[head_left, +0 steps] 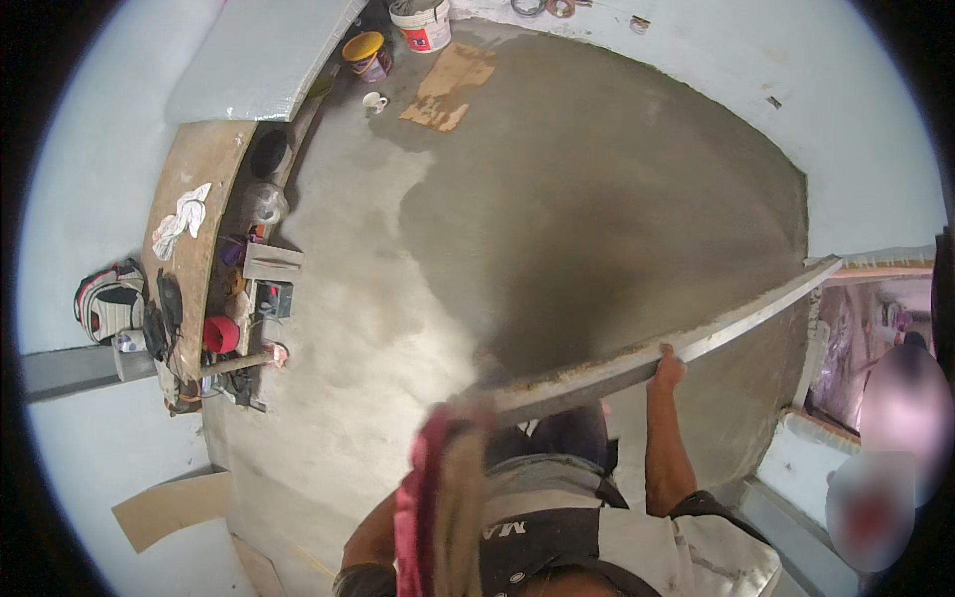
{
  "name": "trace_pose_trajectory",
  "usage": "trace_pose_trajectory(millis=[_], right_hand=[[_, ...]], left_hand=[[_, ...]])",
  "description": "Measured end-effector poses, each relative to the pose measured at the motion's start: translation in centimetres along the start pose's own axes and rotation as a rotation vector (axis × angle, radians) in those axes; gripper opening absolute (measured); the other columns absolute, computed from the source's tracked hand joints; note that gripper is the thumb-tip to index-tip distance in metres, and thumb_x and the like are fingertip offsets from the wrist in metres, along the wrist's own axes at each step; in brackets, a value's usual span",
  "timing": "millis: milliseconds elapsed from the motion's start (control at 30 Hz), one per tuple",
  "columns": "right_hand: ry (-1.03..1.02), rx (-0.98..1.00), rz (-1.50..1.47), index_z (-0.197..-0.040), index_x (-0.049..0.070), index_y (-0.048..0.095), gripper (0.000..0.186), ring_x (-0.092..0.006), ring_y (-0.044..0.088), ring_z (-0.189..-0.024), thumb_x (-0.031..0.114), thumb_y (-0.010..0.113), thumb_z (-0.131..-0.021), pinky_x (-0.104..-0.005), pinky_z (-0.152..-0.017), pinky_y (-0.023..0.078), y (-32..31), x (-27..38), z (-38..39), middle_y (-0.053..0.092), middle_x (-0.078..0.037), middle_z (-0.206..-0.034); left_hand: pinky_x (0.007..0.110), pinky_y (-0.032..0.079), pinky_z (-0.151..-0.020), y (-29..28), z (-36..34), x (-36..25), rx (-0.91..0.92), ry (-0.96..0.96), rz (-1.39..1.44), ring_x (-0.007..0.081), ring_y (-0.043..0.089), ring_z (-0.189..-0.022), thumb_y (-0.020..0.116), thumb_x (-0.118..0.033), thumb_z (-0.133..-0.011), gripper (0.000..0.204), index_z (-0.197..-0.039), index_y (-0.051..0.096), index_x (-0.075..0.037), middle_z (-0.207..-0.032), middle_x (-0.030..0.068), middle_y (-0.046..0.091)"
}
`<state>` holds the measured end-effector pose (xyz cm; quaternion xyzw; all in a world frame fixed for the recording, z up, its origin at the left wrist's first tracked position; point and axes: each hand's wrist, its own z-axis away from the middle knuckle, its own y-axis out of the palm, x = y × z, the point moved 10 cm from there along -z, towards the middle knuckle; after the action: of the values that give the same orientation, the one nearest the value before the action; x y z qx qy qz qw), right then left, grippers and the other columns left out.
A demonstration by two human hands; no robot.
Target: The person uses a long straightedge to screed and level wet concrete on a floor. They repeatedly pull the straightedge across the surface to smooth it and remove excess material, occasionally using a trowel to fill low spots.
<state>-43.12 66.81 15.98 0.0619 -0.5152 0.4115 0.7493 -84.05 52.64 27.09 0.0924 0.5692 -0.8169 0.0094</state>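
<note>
Your right hand [668, 370] has its fingers curled over the long straightedge [696, 343] running from 6 toward 3 o'clock across the wet cement floor [597, 199], while your left hand is hidden behind the pink cloth [428, 478], fingers impossible to tell.

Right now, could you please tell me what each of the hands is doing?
Left hand: cannot tell, blurred behind a pink cloth.
Right hand: closed on the long straightedge.
</note>
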Motion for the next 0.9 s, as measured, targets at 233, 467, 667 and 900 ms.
trace_pose_trajectory(millis=[233, 467, 667, 900], right_hand=[[-0.001, 0.056, -0.103, -0.113, -0.012, 0.055, 0.050, -0.0285, 0.057, -0.101, 0.011, 0.073, -0.073, -0.0365, -0.089, 0.044, 15.5, 3.8, 5.4, 0.059, -0.018, -0.113], [0.097, -0.067, 0.120, -0.119, -0.009, 0.051, 0.060, -0.0337, 0.057, -0.103, 0.016, 0.075, -0.071, -0.0405, -0.093, 0.043, 31.4, 3.1, 5.6, 0.059, -0.021, -0.114], [0.131, -0.092, 0.169, -0.111, -0.006, 0.054, 0.060, -0.0353, 0.056, -0.104, 0.023, 0.080, -0.065, -0.0416, -0.091, 0.043, 45.4, 5.9, 6.0, 0.057, -0.023, -0.114], [0.174, -0.165, 0.049, -0.108, -0.004, 0.048, 0.059, -0.0341, 0.057, -0.096, 0.020, 0.079, -0.065, -0.0424, -0.087, 0.044, 61.0, 15.6, 10.2, 0.056, -0.019, -0.103]], left_hand=[[0.044, 0.043, -0.087, -8.2, -7.7, 15.3, -0.124, 0.056, 0.077, 0.0322, 0.054, -0.095, 0.066, -0.019, -0.069, 0.043, -0.108, 0.052, -0.004, -0.104, 0.0150, 0.052], [0.043, 0.042, -0.090, -11.2, -17.9, 28.4, -0.138, 0.092, 0.001, 0.0337, 0.053, -0.099, 0.070, -0.022, -0.068, 0.047, -0.109, 0.053, -0.006, -0.106, 0.0158, 0.052], [0.044, 0.044, -0.085, -14.4, -27.2, 39.9, -0.070, 0.059, -0.053, 0.0328, 0.055, -0.095, 0.069, -0.028, -0.071, 0.041, -0.105, 0.056, -0.011, -0.102, 0.0145, 0.055], [0.043, 0.047, -0.078, -19.6, -39.2, 53.4, -0.044, 0.050, 0.012, 0.0311, 0.057, -0.088, 0.067, -0.034, -0.074, 0.037, -0.102, 0.059, -0.011, -0.099, 0.0123, 0.058]])
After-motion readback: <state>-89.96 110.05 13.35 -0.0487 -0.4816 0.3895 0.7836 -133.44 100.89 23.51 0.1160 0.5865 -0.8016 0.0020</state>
